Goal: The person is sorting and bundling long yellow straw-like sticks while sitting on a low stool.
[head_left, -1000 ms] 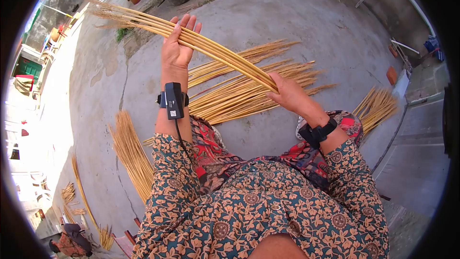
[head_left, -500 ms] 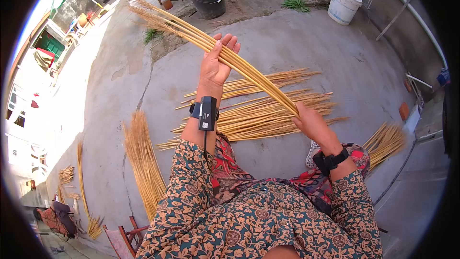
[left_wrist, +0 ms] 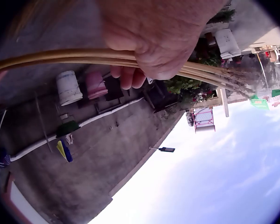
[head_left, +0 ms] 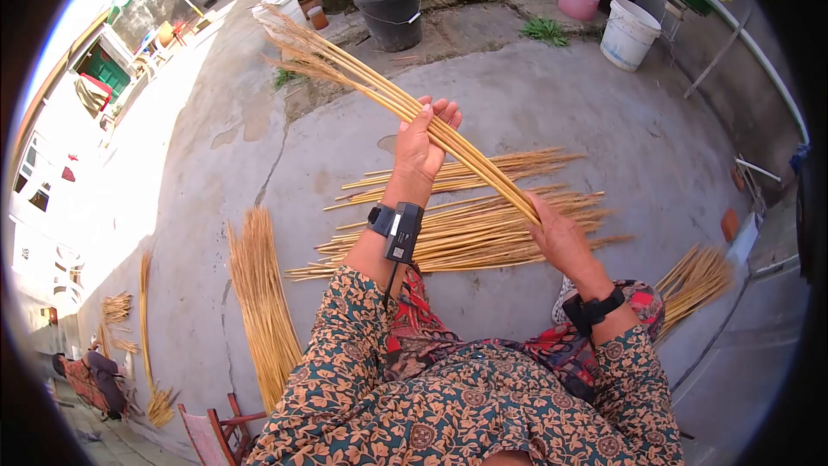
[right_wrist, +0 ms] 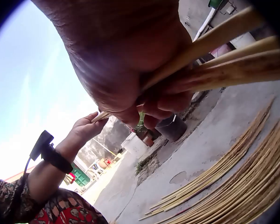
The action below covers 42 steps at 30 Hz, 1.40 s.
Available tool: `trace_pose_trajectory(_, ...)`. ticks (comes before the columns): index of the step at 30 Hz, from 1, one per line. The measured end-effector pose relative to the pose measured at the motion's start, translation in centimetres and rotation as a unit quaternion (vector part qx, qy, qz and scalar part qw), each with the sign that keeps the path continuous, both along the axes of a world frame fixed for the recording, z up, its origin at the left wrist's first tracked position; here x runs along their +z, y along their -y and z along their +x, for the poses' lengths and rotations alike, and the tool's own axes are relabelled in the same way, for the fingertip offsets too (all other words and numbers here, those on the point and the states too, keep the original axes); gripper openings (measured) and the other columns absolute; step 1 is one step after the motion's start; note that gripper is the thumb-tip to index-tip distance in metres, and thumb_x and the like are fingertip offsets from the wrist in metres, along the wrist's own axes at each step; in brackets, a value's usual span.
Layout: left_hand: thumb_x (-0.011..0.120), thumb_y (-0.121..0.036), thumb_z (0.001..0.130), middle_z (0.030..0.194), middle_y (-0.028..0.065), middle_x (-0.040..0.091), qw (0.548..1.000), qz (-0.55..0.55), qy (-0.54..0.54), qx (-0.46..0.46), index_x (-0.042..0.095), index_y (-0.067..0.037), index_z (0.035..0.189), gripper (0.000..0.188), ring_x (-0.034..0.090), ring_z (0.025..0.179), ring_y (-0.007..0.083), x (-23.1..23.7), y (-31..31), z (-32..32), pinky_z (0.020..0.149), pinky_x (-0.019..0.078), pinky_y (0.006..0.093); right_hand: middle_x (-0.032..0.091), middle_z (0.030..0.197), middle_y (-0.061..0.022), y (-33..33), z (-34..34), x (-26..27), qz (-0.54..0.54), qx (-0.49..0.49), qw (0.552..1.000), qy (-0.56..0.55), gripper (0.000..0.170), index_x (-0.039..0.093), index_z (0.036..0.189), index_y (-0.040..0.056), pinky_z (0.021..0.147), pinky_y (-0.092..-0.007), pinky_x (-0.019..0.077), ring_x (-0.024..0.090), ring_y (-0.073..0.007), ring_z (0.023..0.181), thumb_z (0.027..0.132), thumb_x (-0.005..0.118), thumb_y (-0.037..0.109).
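Holding stalks [head_left: 487, 173], the right hand [head_left: 565, 240] has fingers round one end; the left hand [head_left: 419, 150] (thumb across) pinches midway.

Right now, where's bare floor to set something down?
Widest: the concrete between the middle stalks and the right-hand white bucket. Smaller: between the left bundle and the thin strand of stalks farther left. Crowded: below the left hand, right hand and held stalks, where the middle stalks spread.
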State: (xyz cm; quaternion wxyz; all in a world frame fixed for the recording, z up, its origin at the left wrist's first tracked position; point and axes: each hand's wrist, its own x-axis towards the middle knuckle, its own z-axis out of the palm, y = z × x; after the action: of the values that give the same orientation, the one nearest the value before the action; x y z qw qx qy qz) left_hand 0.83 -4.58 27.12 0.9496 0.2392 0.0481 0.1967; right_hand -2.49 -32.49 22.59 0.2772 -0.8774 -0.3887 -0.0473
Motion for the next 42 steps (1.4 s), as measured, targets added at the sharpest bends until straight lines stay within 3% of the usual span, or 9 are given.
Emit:
trace_pose_trajectory(2,0.056,-0.008,0.092,0.099,0.0157,0.06,0.999,0.019,0.011,-0.025,0.049,-0.004,0.106,0.016,0.06,0.098,0.0305,-1.0,-0.9,0.5,0.092,0.0509,0.0478,0.061,0.091,-0.0116,0.1,0.6,-1.4,0.069,0.105,0.991,-0.036,0.054,0.033,0.14,0.0114,0.058,-0.035,0.0493,0.063,-0.0269,0.075,0.091,0.056,0.017)
trace_pose_trajectory(3,0.058,-0.01,0.091,0.097,0.0144,0.061,0.999,0.029,0.016,-0.039,0.051,-0.005,0.103,0.015,0.061,0.097,0.0293,-1.3,-1.2,0.7,0.091,0.0518,0.0467,0.058,0.086,-0.0084,-0.1,0.3,-0.7,0.077,0.087,0.971,-0.208,0.053,0.033,0.14,0.0114,0.054,-0.0313,0.0458,0.058,-0.0217,0.069,0.092,0.055,0.019)
trace_pose_trajectory(5,0.062,-0.012,0.09,0.094,0.0124,0.063,0.998,0.045,0.012,-0.038,0.054,-0.006,0.1,0.014,0.062,0.094,0.0277,-0.9,-1.1,0.4,0.087,0.0532,0.044,0.051,0.074,-0.0019,-0.2,-0.8,1.8,0.087,0.042,0.844,-0.528,0.051,0.034,0.14,0.0114,0.047,-0.0239,0.0389,0.049,-0.0114,0.055,0.094,0.054,0.021)
trace_pose_trajectory(8,0.064,-0.017,0.089,0.095,0.0114,0.064,0.993,0.048,0.083,-0.065,0.055,-0.005,0.103,0.02,0.063,0.092,0.0266,-0.1,-1.1,-0.2,0.084,0.0546,0.0406,0.043,0.071,0.0043,0.4,-0.8,3.4,0.154,0.104,0.733,-0.654,0.051,0.034,0.14,0.0118,0.044,-0.0172,0.0294,0.034,-0.0026,0.05,0.094,0.055,0.023)
trace_pose_trajectory(14,0.063,-0.026,0.09,0.111,0.0154,0.06,0.991,0.056,0.083,-0.085,0.051,-0.006,0.121,0.039,0.061,0.101,0.028,0.5,-1.3,-0.6,0.086,0.0546,0.0387,0.045,0.07,0.0031,0.3,-1.4,3.4,0.169,0.124,0.665,-0.717,0.051,0.033,0.14,0.0111,0.044,-0.0173,0.029,0.035,-0.0028,0.05,0.095,0.054,0.024)
trace_pose_trajectory(21,0.052,-0.023,0.096,0.122,0.0187,0.055,0.989,0.015,0.112,-0.091,0.045,-0.006,0.13,0.039,0.059,0.109,0.0303,1.7,-0.3,-1.3,0.092,0.053,0.0427,0.053,0.074,-0.0027,-0.1,-2.1,2.6,0.188,0.16,0.641,-0.726,0.053,0.031,0.139,0.0088,0.048,-0.0198,0.0385,0.044,-0.0066,0.052,0.095,0.054,0.03)
trace_pose_trajectory(28,0.049,-0.019,0.097,0.122,0.0227,0.054,0.996,0.074,-0.024,-0.05,0.043,-0.007,0.129,0.035,0.059,0.108,0.0331,1.0,-0.8,-0.6,0.091,0.0534,0.0433,0.054,0.075,-0.0041,-0.8,-1.9,1.1,0.134,0.103,0.718,-0.675,0.052,0.033,0.138,0.0077,0.053,-0.0215,0.0445,0.051,-0.0093,0.057,0.096,0.052,0.033)
trace_pose_trajectory(35,0.046,-0.025,0.098,0.125,0.0233,0.052,0.992,0.053,0.073,-0.085,0.044,-0.006,0.127,0.034,0.055,0.112,0.0364,1.0,-1.4,-0.3,0.095,0.0502,0.0462,0.055,0.075,-0.0026,-0.6,-1.8,1.3,0.153,0.116,0.7,-0.688,0.042,0.04,0.131,0.0111,0.053,-0.0229,0.0463,0.052,-0.0085,0.059,0.097,0.051,0.033)
trace_pose_trajectory(42,0.04,-0.023,0.1,0.13,0.0246,0.047,0.994,0.053,0.053,-0.074,0.042,-0.004,0.127,0.034,0.051,0.117,0.0384,0.3,-1.5,0.0,0.098,0.0474,0.0477,0.056,0.073,-0.0027,-0.6,-1.9,1.3,0.147,0.081,0.715,-0.679,0.035,0.042,0.122,0.0115,0.053,-0.0245,0.0471,0.053,-0.0094,0.059,0.096,0.052,0.034)
